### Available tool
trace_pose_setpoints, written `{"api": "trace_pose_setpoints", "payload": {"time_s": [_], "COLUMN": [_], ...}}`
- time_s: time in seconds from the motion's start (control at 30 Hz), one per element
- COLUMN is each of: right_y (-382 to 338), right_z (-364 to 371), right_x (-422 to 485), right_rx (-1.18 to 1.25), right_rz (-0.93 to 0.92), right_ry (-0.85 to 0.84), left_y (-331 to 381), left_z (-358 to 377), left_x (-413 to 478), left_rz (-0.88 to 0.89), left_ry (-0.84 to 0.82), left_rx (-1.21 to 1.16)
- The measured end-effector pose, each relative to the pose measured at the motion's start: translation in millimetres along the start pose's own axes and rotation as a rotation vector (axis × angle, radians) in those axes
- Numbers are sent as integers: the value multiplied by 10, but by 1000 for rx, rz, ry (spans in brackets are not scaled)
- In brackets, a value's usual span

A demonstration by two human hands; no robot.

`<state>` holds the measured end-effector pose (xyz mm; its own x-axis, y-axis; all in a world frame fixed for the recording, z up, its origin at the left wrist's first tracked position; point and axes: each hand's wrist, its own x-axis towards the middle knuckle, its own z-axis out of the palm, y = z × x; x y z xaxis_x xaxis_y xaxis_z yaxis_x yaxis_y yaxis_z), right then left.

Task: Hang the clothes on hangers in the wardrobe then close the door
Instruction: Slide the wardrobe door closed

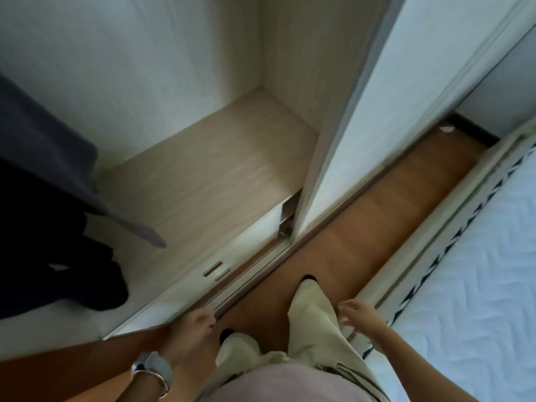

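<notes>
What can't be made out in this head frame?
Hangers and rail: head view, cut off above the top edge; dark clothes run out at the left edge.
Left hand: head view, motion blur; contact with the drawer front unclear.
Sliding door: head view, top cut off by the frame.
White scrap on the floor: head view, too small to identify.

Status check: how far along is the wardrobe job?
Done, apparently: dark clothes hang inside the wardrobe; hangers not visible. In hand: nothing, left hand and right hand are empty. Left: sliding door stands open, needs closing.
</notes>
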<state>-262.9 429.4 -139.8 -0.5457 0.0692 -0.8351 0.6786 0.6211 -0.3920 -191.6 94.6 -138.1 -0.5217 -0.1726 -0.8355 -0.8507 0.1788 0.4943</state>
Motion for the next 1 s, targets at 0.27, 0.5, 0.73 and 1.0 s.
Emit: {"api": "trace_pose_setpoints", "payload": {"time_s": [0.27,0.5,0.73,1.0], "right_y": [142,84,-43,-674], "right_z": [-1383,-2121,-2065,-2912], "right_x": [420,588,685,1158], "right_rx": [-6,158,379,104], "right_rz": [74,97,193,-117], "right_ry": [11,134,114,220], "left_y": [1072,1684,2275,2895], "left_z": [971,1143,1139,1577], "left_x": [491,726,944,805], "left_rz": [-75,-28,45,355], "left_ry": [60,102,85,180], "left_rx": [-176,-110,-53,-110]}}
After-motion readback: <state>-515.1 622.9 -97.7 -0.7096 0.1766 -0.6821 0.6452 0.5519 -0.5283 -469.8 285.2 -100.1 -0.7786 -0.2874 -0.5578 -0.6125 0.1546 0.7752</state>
